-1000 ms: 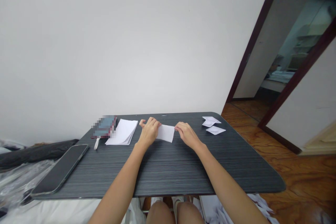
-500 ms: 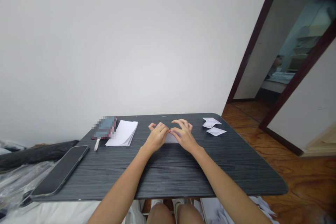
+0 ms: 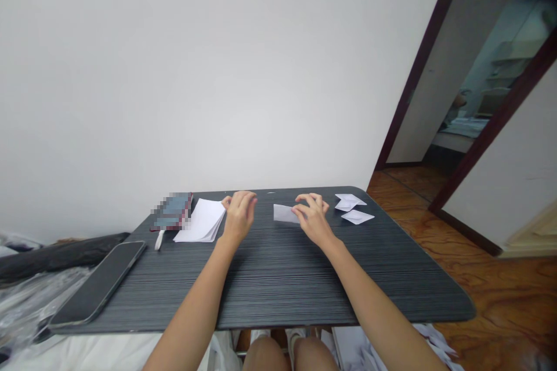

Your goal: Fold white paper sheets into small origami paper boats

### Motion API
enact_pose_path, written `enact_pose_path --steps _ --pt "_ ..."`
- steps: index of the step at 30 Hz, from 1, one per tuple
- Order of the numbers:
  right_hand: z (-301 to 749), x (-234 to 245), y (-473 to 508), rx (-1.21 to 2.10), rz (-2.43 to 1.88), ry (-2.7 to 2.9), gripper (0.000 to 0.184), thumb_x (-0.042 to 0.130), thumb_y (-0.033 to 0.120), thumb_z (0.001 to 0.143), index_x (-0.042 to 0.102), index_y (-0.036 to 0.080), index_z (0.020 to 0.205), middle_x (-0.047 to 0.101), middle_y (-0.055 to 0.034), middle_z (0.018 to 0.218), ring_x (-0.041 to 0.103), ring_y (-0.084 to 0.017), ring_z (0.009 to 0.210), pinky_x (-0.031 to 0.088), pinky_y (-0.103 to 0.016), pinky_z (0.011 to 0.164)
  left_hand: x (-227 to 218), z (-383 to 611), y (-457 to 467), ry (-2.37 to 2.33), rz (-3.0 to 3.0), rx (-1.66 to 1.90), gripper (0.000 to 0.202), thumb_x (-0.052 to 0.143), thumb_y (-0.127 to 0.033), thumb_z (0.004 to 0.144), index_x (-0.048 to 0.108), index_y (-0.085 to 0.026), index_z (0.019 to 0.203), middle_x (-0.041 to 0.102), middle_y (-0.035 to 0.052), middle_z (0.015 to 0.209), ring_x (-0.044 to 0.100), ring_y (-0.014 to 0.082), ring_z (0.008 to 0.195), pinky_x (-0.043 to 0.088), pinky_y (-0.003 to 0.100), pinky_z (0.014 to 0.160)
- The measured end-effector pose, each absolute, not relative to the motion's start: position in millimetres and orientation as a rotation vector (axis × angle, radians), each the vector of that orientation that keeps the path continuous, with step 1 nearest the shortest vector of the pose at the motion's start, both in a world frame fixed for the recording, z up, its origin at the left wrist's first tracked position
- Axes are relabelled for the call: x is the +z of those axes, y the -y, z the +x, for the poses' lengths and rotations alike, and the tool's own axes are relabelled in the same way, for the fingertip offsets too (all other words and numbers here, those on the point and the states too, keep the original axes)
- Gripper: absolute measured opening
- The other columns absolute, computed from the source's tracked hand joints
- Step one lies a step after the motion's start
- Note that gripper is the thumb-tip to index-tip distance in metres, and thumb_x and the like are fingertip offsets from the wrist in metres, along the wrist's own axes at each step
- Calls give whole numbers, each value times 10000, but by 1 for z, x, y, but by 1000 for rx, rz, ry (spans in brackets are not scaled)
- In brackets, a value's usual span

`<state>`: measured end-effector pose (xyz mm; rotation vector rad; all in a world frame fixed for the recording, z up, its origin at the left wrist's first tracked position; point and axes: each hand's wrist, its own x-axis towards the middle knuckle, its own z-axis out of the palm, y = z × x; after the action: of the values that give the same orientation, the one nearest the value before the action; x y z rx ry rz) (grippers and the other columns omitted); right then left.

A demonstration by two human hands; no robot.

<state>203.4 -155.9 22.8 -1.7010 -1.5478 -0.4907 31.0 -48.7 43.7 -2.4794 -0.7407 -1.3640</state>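
My right hand pinches a small folded white paper by its right edge, just above the dark table. My left hand hovers to the left of that paper, next to a stack of white sheets. Its fingers are loosely curled and hold nothing. A gap of bare table lies between the two hands.
Three folded white paper shapes lie at the table's far right. A blurred booklet and a small white pen sit left of the sheet stack. A black phone rests at the near left corner. An open doorway is to the right.
The hands were together pressing the paper half a second ago. They have parted: the left hand moved left toward the sheet stack, the right hand moved right with the folded paper.
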Motion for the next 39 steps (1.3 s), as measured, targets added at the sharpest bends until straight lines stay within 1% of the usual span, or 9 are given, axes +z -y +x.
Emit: enact_pose_path --steps 4,10,13,16,22,27,30,32,39 --pt "190 17 152 -426 -1584 1769 166 444 194 787 604 206 744 524 -44 1012 343 -217 1009 251 -375 815 36 47 70 228 -2745 -939 233 342 -190 842 495 -174 1017 583 61 908 493 152 880 241 327 790" --pt "192 17 153 -399 -1550 1784 184 435 198 793 598 185 707 546 -55 976 393 -208 986 270 -370 806 24 48 59 265 -2810 -764 243 312 -133 829 536 -134 925 574 51 711 509 140 674 351 270 653" --pt "201 21 154 -395 -1592 1624 191 458 242 783 605 191 672 575 -46 924 421 -213 969 257 -400 823 21 44 52 424 -2853 -917 237 328 -144 821 547 -142 913 583 56 704 527 141 644 382 258 617" --pt "213 23 151 -267 -1592 1286 245 450 309 778 612 179 648 602 -62 849 478 -211 903 287 -415 824 18 47 51 678 -2918 -1350 222 353 -195 820 559 -148 889 608 60 753 557 134 667 412 238 625" --pt "213 18 140 716 -1266 993 398 558 414 673 579 157 976 635 -92 889 584 -192 769 440 -330 683 15 64 62 1173 -3048 -2209 216 454 -308 755 544 -118 805 606 45 678 563 119 592 413 189 511" --pt "205 14 139 867 -1143 930 329 615 387 621 643 132 827 664 -66 745 596 -171 644 458 -294 614 15 65 63 1216 -3346 -2166 206 496 -308 713 531 -123 796 538 -26 505 476 77 427 355 166 414" --pt "207 15 141 875 -1161 964 300 631 366 606 659 121 776 664 -57 676 589 -164 587 454 -278 558 16 62 59 1176 -3352 -2144 188 524 -284 689 555 -121 778 589 2 608 525 91 517 398 178 477" --pt "209 15 142 880 -1163 1011 294 638 349 601 662 120 785 663 -53 658 585 -159 567 449 -268 536 18 60 57 1189 -3322 -2156 178 539 -277 673 575 -113 731 606 20 663 541 103 559 409 183 492" --pt "211 15 143 921 -1036 961 324 637 324 606 645 153 881 669 -49 729 599 -166 632 458 -288 587 25 56 56 1119 -3573 -2136 199 574 -290 654 604 -94 676 570 5 514 501 96 429 415 212 440"
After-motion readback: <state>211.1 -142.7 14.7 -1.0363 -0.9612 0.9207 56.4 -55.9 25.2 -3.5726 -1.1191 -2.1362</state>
